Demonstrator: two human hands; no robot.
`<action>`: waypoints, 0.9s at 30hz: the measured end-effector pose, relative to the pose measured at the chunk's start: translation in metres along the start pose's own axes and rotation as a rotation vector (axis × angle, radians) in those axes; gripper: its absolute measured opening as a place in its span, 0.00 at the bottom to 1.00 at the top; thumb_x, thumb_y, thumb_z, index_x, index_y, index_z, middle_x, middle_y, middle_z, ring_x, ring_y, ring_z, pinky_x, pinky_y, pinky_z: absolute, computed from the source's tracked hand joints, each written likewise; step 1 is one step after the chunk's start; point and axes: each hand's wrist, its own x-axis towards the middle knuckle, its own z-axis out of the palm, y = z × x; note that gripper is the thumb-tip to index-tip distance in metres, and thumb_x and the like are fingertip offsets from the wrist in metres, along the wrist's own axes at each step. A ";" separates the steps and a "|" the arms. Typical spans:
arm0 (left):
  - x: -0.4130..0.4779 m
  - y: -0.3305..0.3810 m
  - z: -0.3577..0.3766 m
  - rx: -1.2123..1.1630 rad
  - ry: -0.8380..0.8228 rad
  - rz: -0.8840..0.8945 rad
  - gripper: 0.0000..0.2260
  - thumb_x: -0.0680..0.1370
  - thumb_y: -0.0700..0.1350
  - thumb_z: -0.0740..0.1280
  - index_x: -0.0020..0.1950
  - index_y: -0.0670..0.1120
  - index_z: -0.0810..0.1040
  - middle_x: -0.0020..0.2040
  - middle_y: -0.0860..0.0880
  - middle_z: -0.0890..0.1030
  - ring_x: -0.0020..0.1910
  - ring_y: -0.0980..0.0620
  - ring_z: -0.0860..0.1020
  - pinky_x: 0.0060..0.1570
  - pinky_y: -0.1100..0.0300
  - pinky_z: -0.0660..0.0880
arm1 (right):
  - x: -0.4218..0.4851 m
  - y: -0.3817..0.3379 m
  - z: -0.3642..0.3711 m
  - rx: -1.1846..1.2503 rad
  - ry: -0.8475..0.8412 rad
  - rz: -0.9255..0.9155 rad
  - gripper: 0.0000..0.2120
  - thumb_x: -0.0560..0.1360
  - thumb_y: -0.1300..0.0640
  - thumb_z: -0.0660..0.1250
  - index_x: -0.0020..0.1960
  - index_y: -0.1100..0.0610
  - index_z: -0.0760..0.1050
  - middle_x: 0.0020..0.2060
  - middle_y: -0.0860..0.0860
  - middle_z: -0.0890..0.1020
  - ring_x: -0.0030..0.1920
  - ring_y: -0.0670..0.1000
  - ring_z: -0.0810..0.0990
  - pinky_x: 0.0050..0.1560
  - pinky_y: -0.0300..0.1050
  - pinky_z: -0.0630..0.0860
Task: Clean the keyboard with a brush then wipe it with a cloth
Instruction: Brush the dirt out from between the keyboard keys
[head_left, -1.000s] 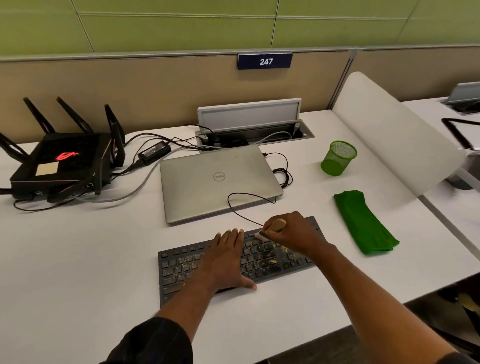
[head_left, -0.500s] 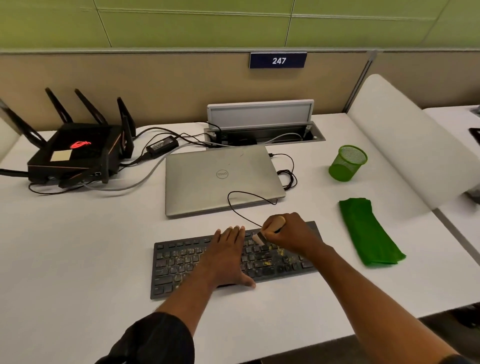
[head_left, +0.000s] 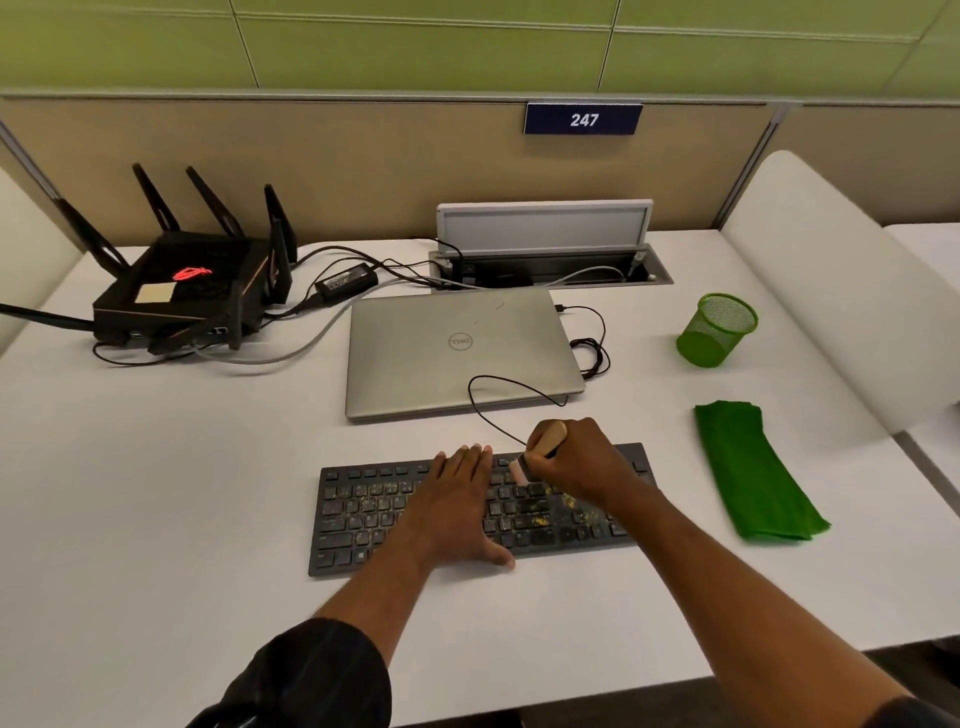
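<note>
A black keyboard (head_left: 363, 512) lies on the white desk, with yellowish crumbs scattered over its keys, thickest near the middle right. My left hand (head_left: 460, 506) rests flat on the middle of the keyboard, fingers straight. My right hand (head_left: 582, 467) grips a small brush (head_left: 545, 441) with a wooden handle; its pale bristles touch the upper key rows. A folded green cloth (head_left: 748, 473) lies on the desk to the right of the keyboard.
A closed silver laptop (head_left: 457, 353) sits just behind the keyboard, a thin black cable looping over it. A black router (head_left: 187, 291) with antennas stands at the back left, a green mesh cup (head_left: 717, 330) at the back right. An open cable box (head_left: 545, 260) is behind the laptop.
The view has shifted, so the desk appears further right. My right hand with the brush has stayed over the upper middle keys. My left hand stays flat on the keyboard.
</note>
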 end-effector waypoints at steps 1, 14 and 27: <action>-0.001 0.000 0.000 -0.003 0.002 -0.005 0.62 0.67 0.76 0.69 0.82 0.44 0.37 0.84 0.44 0.43 0.82 0.46 0.41 0.80 0.44 0.43 | 0.001 0.000 -0.001 0.013 0.012 -0.001 0.02 0.73 0.57 0.71 0.42 0.52 0.82 0.33 0.44 0.82 0.31 0.40 0.78 0.32 0.30 0.72; -0.006 -0.001 -0.004 -0.001 0.022 -0.017 0.61 0.68 0.74 0.70 0.82 0.44 0.37 0.84 0.45 0.44 0.82 0.46 0.43 0.80 0.44 0.43 | -0.002 0.004 0.002 0.012 0.006 -0.025 0.04 0.73 0.56 0.69 0.42 0.51 0.82 0.35 0.44 0.84 0.36 0.44 0.81 0.36 0.39 0.77; -0.007 0.000 -0.006 0.003 0.030 -0.007 0.60 0.68 0.74 0.70 0.82 0.45 0.38 0.84 0.44 0.45 0.82 0.45 0.43 0.80 0.46 0.40 | -0.008 0.002 0.005 0.014 0.049 -0.066 0.04 0.75 0.56 0.69 0.46 0.53 0.83 0.37 0.45 0.84 0.36 0.44 0.81 0.37 0.41 0.77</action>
